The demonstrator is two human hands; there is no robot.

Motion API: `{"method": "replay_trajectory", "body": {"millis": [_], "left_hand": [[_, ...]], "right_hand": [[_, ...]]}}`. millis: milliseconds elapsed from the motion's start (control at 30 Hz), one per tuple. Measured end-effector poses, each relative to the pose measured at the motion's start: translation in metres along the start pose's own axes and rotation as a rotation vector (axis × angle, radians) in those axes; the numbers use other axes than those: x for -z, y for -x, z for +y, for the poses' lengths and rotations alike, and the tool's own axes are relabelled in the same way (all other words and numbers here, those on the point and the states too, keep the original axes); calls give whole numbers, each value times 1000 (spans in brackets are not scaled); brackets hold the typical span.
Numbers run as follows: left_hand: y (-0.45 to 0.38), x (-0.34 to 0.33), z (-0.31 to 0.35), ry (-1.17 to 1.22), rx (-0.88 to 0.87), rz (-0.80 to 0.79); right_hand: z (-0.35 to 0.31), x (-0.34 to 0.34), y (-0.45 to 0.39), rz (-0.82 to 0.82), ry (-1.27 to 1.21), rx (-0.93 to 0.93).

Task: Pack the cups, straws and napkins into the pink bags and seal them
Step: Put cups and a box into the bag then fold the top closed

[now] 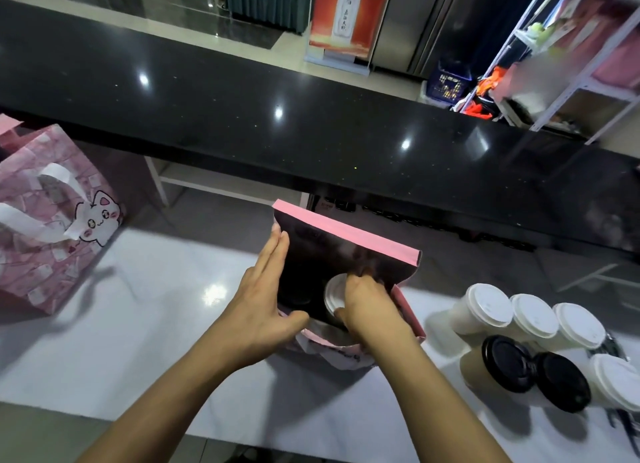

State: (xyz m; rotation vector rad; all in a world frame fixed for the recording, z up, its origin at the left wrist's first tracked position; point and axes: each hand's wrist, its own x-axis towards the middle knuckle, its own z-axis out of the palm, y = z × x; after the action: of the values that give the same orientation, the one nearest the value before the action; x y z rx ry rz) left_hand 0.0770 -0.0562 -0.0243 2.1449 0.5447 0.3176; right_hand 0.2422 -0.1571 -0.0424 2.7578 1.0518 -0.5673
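Note:
An open pink bag stands on the white counter in front of me. My left hand lies flat against the bag's left side with straight fingers, the thumb at the near rim. My right hand reaches into the bag's mouth and grips a white-lidded cup from above. The inside of the bag is dark and its bottom is hidden. Several more cups stand at the right: white-lidded cups and two black-lidded cups.
A second pink bag with a cat drawing and white handles stands at the far left. A raised black countertop runs across behind the bags. The white counter stretches between the two bags. A white shelf rack is at the far right.

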Motion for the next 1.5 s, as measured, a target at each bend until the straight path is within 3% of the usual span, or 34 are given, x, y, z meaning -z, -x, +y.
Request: {"method": "replay_trajectory", "body": {"millis": [133, 433, 600, 733, 900, 1200, 1500], "left_hand": [[-15, 1, 4, 7, 3, -10], [-23, -1, 8, -62, 53, -18], [-21, 0, 9, -46, -3, 28], [-21, -1, 17, -267, -150, 110], [-15, -12, 44, -487, -383, 90], [15, -93, 99, -531, -544, -23], [54, -214, 150, -493, -664, -179]], "right_hand": [[12, 11, -9, -6, 37, -52], [17, 35, -4, -47, -147, -26], [24, 53, 34, 242, -345, 185], [34, 39, 63, 533, -434, 209], [50, 9, 90, 759, -444, 115], [118, -40, 156, 786, -439, -111], [233, -92, 245, 813, -458, -329]]}}
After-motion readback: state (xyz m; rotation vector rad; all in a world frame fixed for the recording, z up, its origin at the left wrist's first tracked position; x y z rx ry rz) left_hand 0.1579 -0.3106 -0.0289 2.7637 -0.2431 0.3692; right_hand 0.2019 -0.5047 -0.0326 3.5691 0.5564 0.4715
